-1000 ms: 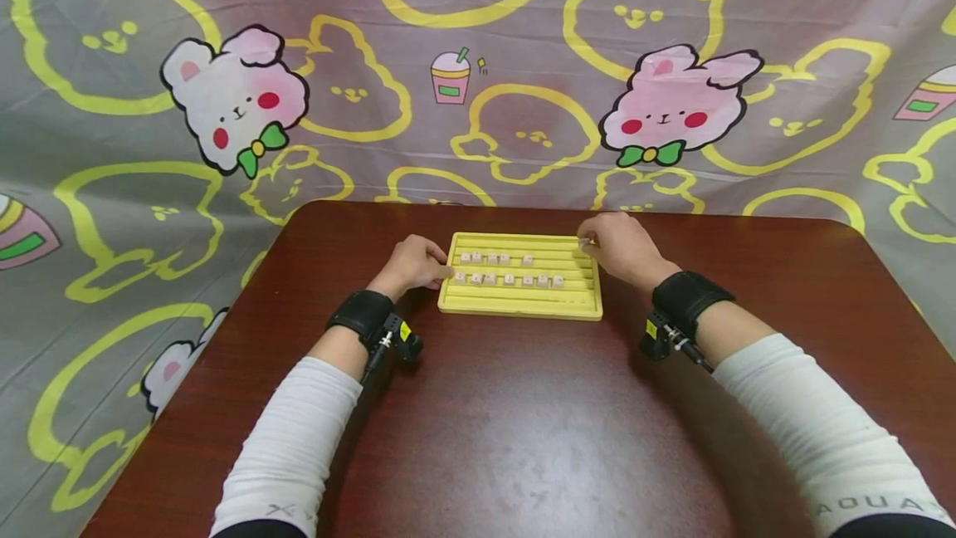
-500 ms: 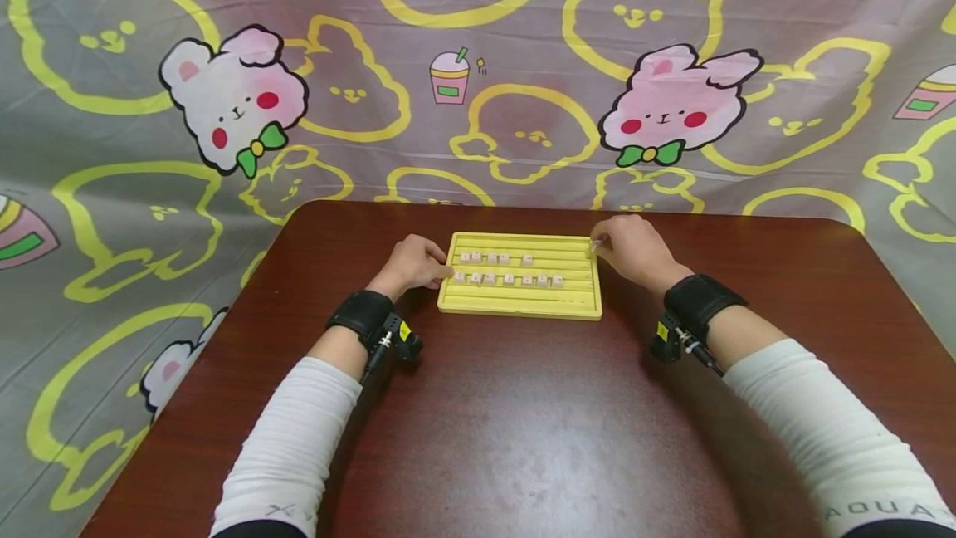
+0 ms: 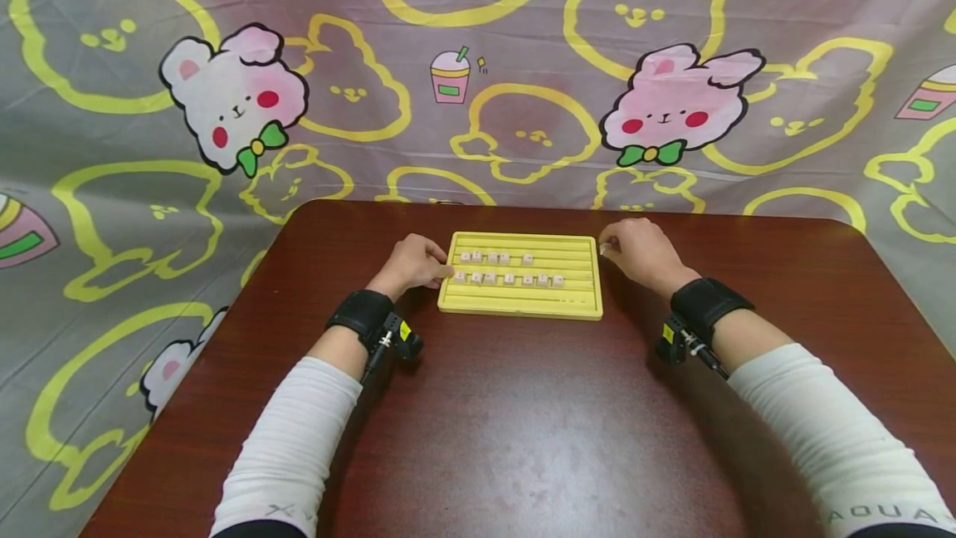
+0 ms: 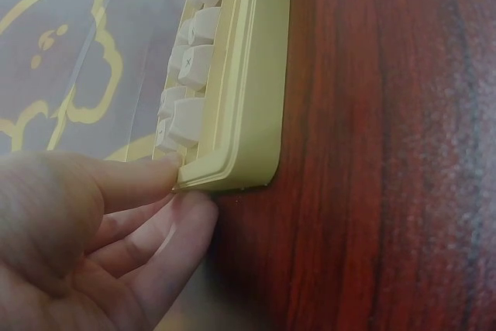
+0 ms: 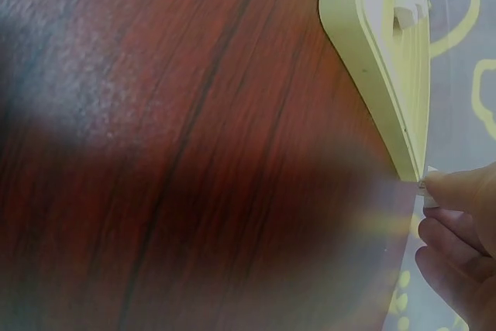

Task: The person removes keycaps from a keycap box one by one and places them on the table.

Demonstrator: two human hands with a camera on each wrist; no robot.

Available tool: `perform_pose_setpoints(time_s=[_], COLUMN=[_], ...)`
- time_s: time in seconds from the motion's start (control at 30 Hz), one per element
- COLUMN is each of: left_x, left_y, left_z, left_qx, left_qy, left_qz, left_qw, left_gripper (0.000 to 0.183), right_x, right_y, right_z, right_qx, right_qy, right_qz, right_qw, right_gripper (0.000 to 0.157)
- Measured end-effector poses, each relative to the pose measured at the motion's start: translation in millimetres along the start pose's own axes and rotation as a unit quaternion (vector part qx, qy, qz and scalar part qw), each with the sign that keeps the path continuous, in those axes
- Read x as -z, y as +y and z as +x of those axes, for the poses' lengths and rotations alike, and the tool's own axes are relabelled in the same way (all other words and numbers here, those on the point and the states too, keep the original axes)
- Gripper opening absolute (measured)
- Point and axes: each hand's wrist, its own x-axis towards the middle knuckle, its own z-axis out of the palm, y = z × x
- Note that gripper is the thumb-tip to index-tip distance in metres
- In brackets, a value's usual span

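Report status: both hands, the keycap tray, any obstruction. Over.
Left hand gripping left edge of yellow tray. Right hand pinching white keycap beyond right edge. Two keycap rows on tray. No obstruction visible.

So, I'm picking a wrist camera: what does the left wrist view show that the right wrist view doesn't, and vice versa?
Left wrist only: the left hand gripping the edge of a yellow rectangular tray. Right wrist only: the right hand pinching a small white block. Both: the tray, white keycaps in it, brown wood-grained table, yellow-patterned grey cloth.
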Motion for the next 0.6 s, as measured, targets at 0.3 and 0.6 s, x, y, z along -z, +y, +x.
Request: perform_pose_setpoints(time_s=[0.3,0.6], left_x=[0.4,1.1], left_y=[0.5,0.9], left_z=[-0.4,-0.7], left_qx=[0.0,0.007], left_qy=[0.003,-0.002], left_qz=[-0.004,-0.01], left_qw=[1.0,0.9999], left_gripper=[0.035,0.036], right_x=[-3.8,-7.1], right_y=[5.4,7.4], right_z=[-1.0,-2.4], right_qx=[-0.001,-0.006], right_qy=[-0.003,-0.017], right_qz=[-0.004,-0.01], right_qw=[1.0,1.0], right_gripper=[0.015,0.016])
